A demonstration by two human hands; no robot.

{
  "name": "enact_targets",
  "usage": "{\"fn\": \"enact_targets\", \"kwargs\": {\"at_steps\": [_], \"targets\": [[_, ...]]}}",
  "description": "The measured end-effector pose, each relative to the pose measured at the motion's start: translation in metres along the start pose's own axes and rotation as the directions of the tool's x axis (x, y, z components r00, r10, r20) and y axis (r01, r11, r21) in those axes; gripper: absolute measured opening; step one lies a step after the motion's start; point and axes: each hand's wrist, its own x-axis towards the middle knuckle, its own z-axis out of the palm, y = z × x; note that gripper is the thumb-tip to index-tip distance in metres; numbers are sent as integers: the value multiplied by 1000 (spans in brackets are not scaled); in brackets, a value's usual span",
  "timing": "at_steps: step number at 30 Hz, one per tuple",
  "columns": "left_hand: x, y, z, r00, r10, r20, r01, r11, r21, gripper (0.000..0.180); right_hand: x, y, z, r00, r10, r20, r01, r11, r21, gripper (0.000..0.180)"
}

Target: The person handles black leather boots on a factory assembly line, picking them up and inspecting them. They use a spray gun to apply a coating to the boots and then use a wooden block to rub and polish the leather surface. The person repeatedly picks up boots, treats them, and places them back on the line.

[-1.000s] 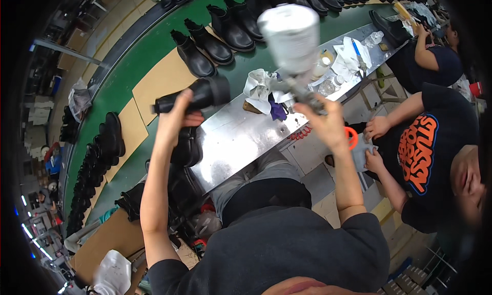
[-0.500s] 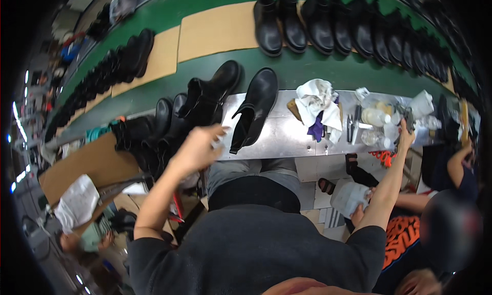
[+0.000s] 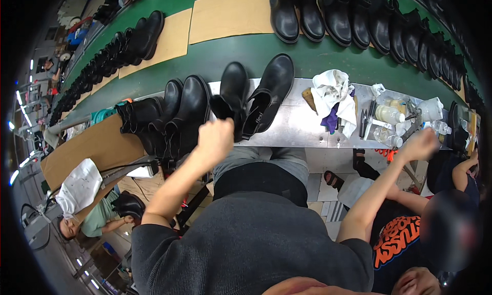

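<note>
My left hand (image 3: 216,139) is closed at the top of a black ankle boot (image 3: 234,85), its fingers curled against the shaft opening. This boot stands toe away from me on the metal worktop (image 3: 292,133). A second black boot (image 3: 278,77) stands beside it on the right, opening facing me. My right hand (image 3: 419,145) is over the front edge at the right, by clear plastic bottles (image 3: 388,137) and a grey metal tool (image 3: 411,125). Its fingers are curled but smeared by motion, so what they hold cannot be made out.
A stained white cloth (image 3: 333,90) lies on the worktop beside dark pens (image 3: 364,123). Several black boots (image 3: 188,108) crowd the left side. Rows of boots (image 3: 335,18) stand on cardboard (image 3: 230,16) along the green surface (image 3: 225,49). Another person (image 3: 397,233) sits close at the right.
My left hand has come forward and closed at the boot, which has turned more upright beside the second boot. My right hand has drawn back from the grey tool toward the front edge.
</note>
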Motion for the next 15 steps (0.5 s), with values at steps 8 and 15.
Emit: {"fn": "enact_targets", "kwargs": {"at_steps": [8,15], "targets": [[32,-29,-65,968,-221,-116,150,887,-437,45,-207,-222,116,257,128,958,-168,982,-86,113],[114,-14,50,877,-249,411,336,929,-153,147,-215,-226,143,-309,299,903,128,954,-272,136]]}}
